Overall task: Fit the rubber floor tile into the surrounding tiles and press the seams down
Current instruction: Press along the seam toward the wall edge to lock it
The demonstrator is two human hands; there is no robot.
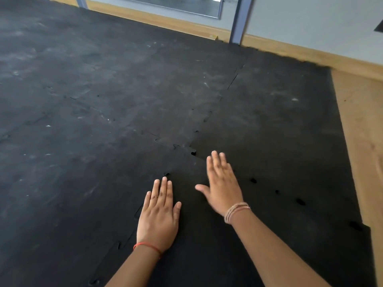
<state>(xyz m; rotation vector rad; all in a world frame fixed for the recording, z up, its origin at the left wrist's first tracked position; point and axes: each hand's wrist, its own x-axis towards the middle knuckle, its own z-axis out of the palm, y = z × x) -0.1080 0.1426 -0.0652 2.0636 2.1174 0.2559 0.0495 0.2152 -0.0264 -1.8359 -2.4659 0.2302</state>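
Observation:
A black rubber floor tile [207, 235] with jigsaw edges lies under my forearms, set among the surrounding tiles [103, 121]. My left hand [158, 216] rests flat, palm down, near the tile's left seam [132, 230]. My right hand [222, 185] is flat with fingers spread and slightly blurred, near the tile's far corner. There a small gap [193, 152] shows where the tabs meet. Several dark gaps [253, 180] dot the seam running to the right. Neither hand holds anything.
Dusty black tiles cover the floor to the left and ahead. Bare wooden floor [360, 131] borders the mat on the right. A light wall [310, 23] with a wooden skirting strip, a blue-grey post [238, 19] and a mirror stand at the back.

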